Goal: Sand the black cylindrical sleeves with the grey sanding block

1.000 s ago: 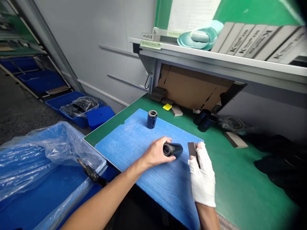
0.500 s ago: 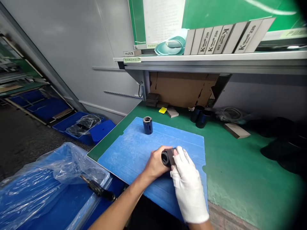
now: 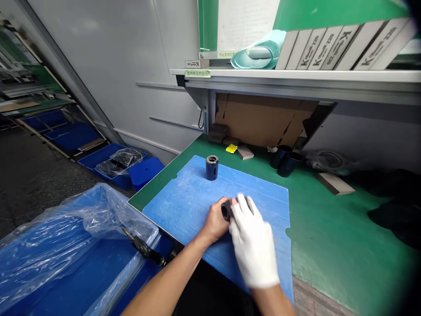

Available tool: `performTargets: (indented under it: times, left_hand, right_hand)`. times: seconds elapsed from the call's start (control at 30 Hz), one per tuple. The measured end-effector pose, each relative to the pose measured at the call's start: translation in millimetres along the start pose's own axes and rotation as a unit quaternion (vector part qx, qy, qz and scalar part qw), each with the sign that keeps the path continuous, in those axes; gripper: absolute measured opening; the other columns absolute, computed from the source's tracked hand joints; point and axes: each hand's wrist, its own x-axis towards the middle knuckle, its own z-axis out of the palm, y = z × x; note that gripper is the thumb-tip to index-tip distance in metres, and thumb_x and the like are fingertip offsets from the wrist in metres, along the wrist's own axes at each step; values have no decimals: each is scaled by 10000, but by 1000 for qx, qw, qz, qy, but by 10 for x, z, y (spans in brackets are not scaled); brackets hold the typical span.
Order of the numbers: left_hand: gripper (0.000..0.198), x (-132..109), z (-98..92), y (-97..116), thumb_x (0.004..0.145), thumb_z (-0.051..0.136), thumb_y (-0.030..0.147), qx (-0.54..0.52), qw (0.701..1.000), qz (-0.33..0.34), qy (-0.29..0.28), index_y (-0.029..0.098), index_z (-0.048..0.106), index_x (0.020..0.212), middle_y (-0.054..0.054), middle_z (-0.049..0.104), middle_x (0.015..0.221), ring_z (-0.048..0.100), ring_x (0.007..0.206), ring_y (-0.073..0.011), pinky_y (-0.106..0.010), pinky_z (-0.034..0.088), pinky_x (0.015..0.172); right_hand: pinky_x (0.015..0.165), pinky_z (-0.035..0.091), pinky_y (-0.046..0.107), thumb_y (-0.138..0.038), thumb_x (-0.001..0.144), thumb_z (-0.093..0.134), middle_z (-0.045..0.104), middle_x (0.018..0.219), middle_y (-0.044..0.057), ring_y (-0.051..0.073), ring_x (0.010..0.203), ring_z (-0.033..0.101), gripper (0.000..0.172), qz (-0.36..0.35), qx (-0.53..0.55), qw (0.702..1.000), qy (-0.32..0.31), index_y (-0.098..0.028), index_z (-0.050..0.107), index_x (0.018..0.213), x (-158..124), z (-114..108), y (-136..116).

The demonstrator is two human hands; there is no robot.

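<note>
Fingers of the bare left hand (image 3: 215, 220) curl round a black hollow cylinder (image 3: 225, 211), gripping it near its open end, in the center of the frame, just right of middle. Cylinder is held over the blue mat (image 3: 177, 199), open end facing left and toward the viewer, long axis running roughly left to right, the rest passing rightward behind the gloved right hand (image 3: 254, 245). So it lies directly up-left at the right fingertips; left hand is nearer the open end, right hand nearer the other. Right fingers bend over it, but their undersides are hidden, so can't tell if they grasp anything. Second cylinder (image 3: 212, 169) stands upright on the mat, above the hands, well apart. Writing: gray boxes (image 3: 332, 49) upper right, row on the shelf (image 3: 296, 76), several read "K" and "220", script between too soft; one is printed the other way round. Small box (image 3: 196, 64) at the shelf's left end has print, not legible. Pale green label (image 3: 197, 73) on the shelf edge has Chinese characters, blurred; strip (image 3: 226, 55) above begins 作业员岗位. White sheet (image 3: 247, 22) at top: text too faint to read.
</note>
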Motion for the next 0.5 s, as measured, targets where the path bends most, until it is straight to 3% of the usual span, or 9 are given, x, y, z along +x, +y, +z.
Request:
performTargets:
  times: [0.07, 0.17, 0.3, 0.43, 0.5]
  left_hand:
    - [257, 0, -1, 0, 824, 620, 185, -13, 1000, 2, -14, 138, 674, 1070, -79, 732, 1012, 678, 906, -190, -270, 530, 832]
    - [239, -5, 0, 10, 850, 581, 182, -18, 1000, -5, 9, 131, 670, 1066, -87, 732, 1017, 675, 915, -193, -285, 526, 859]
    - [243, -6, 6, 18, 825, 620, 194, -16, 1000, 4, -18, 147, 676, 1057, -81, 732, 1020, 677, 926, -195, -283, 531, 854]
    - [243, 43, 3, -27, 834, 587, 197, 3, 1000, 3, 9, 140, 673, 1053, -93, 733, 1031, 678, 939, -196, -290, 533, 868]
    - [266, 50, -5, -23, 819, 588, 205, 15, 1000, 8, -9, 141, 672, 1064, -93, 735, 1041, 682, 925, -195, -291, 539, 859]
  right_hand:
    - [887, 495, 410, -179, 983, 389, 372, 1543, 63, 283, 1413, 315, 440, 4, -14, 1000, 8, -221, 485, 1411, 54, -11, -9]
    - [833, 492, 379, -193, 964, 425, 433, 1502, 91, 283, 1356, 390, 428, 13, -30, 999, -8, -225, 512, 1382, 302, -32, -66]
    - [841, 481, 348, -211, 933, 472, 545, 1388, 107, 265, 1280, 451, 414, -34, 5, 999, -10, -222, 543, 1341, 655, -52, -309]
    - [817, 483, 324, -209, 928, 468, 607, 1277, 99, 241, 1201, 492, 356, -72, 38, 996, -20, -206, 584, 1265, 698, -28, -650]
    - [799, 483, 312, -209, 928, 464, 619, 1238, 91, 232, 1170, 500, 330, -70, 42, 996, -32, -198, 594, 1232, 669, -35, -724]
